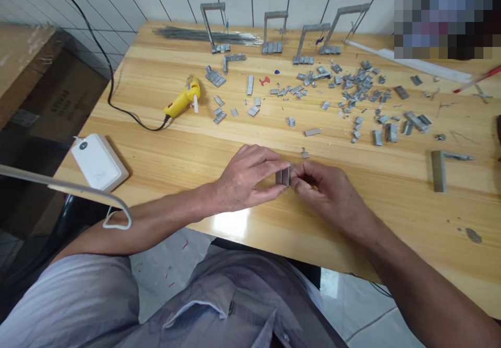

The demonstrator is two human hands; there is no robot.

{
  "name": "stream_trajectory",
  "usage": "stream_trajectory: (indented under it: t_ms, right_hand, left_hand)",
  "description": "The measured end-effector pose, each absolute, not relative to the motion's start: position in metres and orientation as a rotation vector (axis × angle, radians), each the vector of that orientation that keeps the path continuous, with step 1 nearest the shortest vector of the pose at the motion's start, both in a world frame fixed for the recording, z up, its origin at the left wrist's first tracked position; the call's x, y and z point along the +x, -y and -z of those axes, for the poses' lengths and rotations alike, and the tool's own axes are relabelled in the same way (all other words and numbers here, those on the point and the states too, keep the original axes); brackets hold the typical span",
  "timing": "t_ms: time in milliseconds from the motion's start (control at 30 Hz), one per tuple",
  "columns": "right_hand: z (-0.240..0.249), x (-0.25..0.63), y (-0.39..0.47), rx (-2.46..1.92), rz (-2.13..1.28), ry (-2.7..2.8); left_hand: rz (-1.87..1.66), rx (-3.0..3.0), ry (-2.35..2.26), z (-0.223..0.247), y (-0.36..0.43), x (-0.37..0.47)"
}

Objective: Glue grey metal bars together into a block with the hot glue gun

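Close to the front edge of the table, my left hand (252, 177) pinches a small block of grey staple strips (282, 176) between thumb and fingers. The channels of the strips face me. My right hand (324, 189) is closed against the block's right side, thumb and forefinger pressed together. What lies between those fingertips is hidden. Just beyond the block is a small bit of staple strip (305, 153). A longer flat strip (312, 132) lies farther back.
Broken staple pieces (358, 82) are strewn across the back right. Several upright staple frames (273, 48) stand along the wall, near thin metal wires (207, 35). At left are a yellow glue gun (183, 100) and a white power bank (99, 163). An L-shaped staple piece (439, 170) lies right.
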State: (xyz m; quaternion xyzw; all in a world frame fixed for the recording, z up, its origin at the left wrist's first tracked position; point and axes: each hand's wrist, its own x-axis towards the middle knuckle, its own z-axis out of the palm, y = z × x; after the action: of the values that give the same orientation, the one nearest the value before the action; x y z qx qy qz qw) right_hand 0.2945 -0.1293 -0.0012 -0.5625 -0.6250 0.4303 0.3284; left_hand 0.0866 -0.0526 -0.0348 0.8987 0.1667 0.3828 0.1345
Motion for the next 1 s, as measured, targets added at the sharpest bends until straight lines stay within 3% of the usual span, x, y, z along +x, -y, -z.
stream_trajectory:
  t_ms: [333, 1000]
  right_hand:
    - [-0.0016, 0.2973, 0.1274, -1.488, -1.241, 1.571]
    - [-0.0031, 0.2932, 0.1307, -1.5, -0.948, 1.754]
  left_hand:
    - [-1.119, 2.57, -0.481, 0.0355, 0.0516, 0.0875]
    - [-1.113, 2.607, -0.467, 0.0359, 0.052, 0.087]
